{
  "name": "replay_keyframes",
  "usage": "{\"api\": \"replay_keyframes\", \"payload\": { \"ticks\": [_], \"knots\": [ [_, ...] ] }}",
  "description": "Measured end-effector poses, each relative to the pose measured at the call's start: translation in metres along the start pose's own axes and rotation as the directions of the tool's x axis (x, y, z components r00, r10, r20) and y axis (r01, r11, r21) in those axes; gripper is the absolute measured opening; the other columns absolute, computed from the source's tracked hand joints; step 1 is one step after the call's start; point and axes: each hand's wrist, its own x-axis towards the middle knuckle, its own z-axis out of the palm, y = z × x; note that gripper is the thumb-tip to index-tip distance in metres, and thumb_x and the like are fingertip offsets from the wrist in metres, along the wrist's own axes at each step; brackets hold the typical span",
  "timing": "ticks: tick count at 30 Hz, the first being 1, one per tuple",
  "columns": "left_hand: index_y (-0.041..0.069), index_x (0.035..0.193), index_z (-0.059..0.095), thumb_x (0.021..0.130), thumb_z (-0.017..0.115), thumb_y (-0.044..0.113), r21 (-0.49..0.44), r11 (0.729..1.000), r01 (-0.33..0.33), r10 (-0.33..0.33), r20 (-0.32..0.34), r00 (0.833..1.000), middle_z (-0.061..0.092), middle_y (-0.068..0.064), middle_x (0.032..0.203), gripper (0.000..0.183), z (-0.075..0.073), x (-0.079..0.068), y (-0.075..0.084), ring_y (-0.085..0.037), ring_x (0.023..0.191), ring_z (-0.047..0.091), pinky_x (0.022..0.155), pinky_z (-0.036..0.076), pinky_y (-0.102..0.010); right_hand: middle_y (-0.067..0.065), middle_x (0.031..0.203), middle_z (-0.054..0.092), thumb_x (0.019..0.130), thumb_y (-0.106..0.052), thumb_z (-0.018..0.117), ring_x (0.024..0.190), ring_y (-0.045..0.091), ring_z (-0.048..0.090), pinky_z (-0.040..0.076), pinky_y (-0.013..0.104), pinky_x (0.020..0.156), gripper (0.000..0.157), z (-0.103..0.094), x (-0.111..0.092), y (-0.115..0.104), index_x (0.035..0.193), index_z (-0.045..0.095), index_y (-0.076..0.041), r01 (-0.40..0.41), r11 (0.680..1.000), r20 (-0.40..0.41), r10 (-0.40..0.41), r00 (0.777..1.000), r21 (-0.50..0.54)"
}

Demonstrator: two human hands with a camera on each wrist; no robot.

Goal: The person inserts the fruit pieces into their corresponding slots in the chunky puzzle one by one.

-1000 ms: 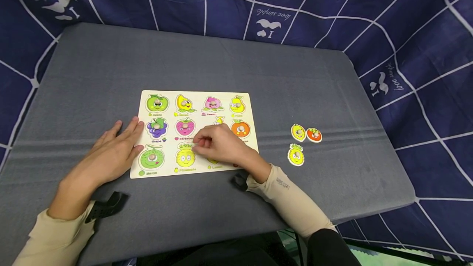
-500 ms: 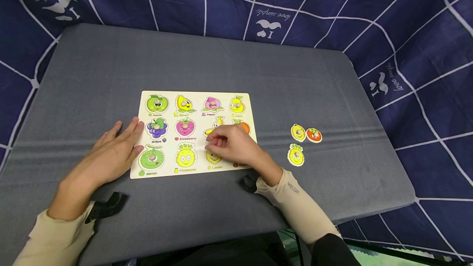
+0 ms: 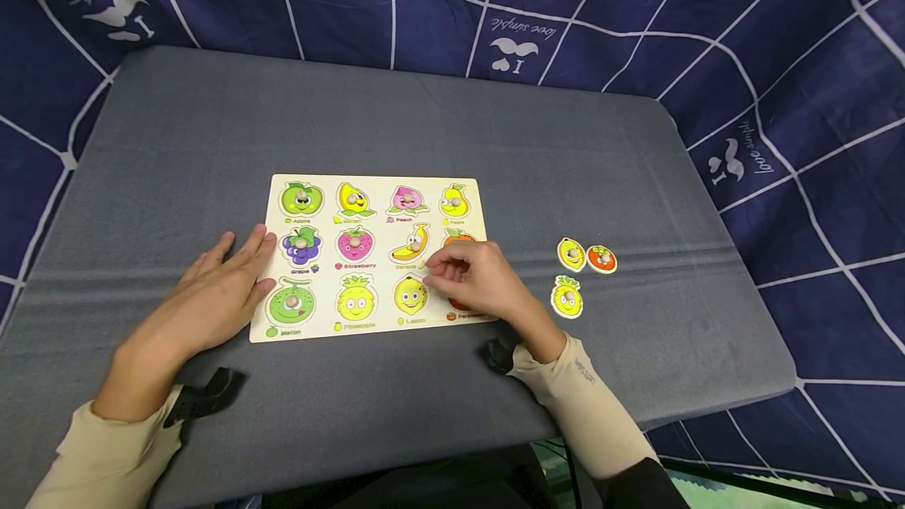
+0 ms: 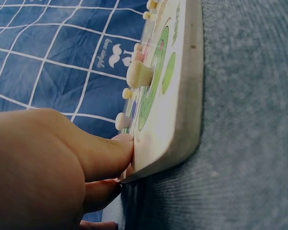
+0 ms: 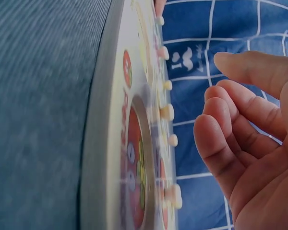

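A wooden fruit puzzle board (image 3: 382,320) lies on the grey table. My left hand (image 3: 219,289) rests along its left edge with fingers extended; in the left wrist view the thumb (image 4: 103,155) touches the board's corner. My right hand (image 3: 481,277) hovers over the board's lower right, its fingers loosely bent with nothing between them, as the right wrist view shows. It partly hides the orange piece (image 3: 459,235) and the persimmon recess (image 5: 137,172). Beside it, the pineapple (image 3: 355,301) and lemon (image 3: 410,297) pictures on the board show no knob.
Right of the board lie three loose knobbed pieces: a lemon (image 3: 572,254), a persimmon (image 3: 602,259) and a pineapple (image 3: 567,297). Knobbed pieces such as the apple (image 3: 301,199) and melon (image 3: 290,303) sit in the board. Blue checked cloth (image 3: 438,14) hangs behind the table.
My right hand has moved right across the board, from beside the pineapple picture toward the persimmon place, uncovering the banana and lemon pictures. The left hand stays put.
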Motion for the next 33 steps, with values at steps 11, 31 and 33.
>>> {"api": "replay_keyframes", "payload": {
  "ticks": [11, 31, 33],
  "knots": [
    [-0.007, 0.154, 0.018, 0.105, 0.049, 0.018, 0.001, 1.000, -0.002, 0.002, -0.003, 1.000, 0.010, -0.028, 0.160, 0.063, 0.000, 0.000, 0.000, -0.061, 0.140, 0.004, 0.106, 0.007, -0.074, -0.002, 0.073, 0.066, 0.078, -0.004, 0.083, 0.061, 0.009, 0.058, 0.048, 0.023, 0.054, 0.014, -0.013, -0.018, 0.009, 0.089, 0.075, -0.002, -0.090, 0.995, -0.018, 0.091, 0.996, 0.053],
    [-0.008, 0.153, 0.019, 0.104, 0.050, 0.017, 0.001, 1.000, -0.007, 0.007, -0.008, 1.000, 0.010, -0.028, 0.159, 0.062, 0.000, 0.000, 0.001, -0.062, 0.139, 0.005, 0.105, 0.008, -0.076, -0.001, 0.073, 0.065, 0.078, -0.006, 0.083, 0.061, 0.010, 0.058, 0.048, 0.022, 0.055, 0.015, -0.032, -0.041, 0.020, 0.089, 0.074, -0.001, -0.160, 0.987, -0.067, 0.161, 0.985, 0.021],
    [-0.008, 0.153, 0.019, 0.104, 0.050, 0.017, 0.003, 1.000, -0.008, 0.008, -0.008, 1.000, 0.010, -0.028, 0.159, 0.063, 0.000, 0.000, 0.000, -0.062, 0.139, 0.005, 0.105, 0.008, -0.075, 0.000, 0.073, 0.065, 0.078, -0.004, 0.083, 0.061, 0.011, 0.058, 0.048, 0.022, 0.055, 0.015, -0.034, -0.043, 0.021, 0.088, 0.073, 0.000, -0.167, 0.986, -0.084, 0.168, 0.982, 0.024]
  ]
}}
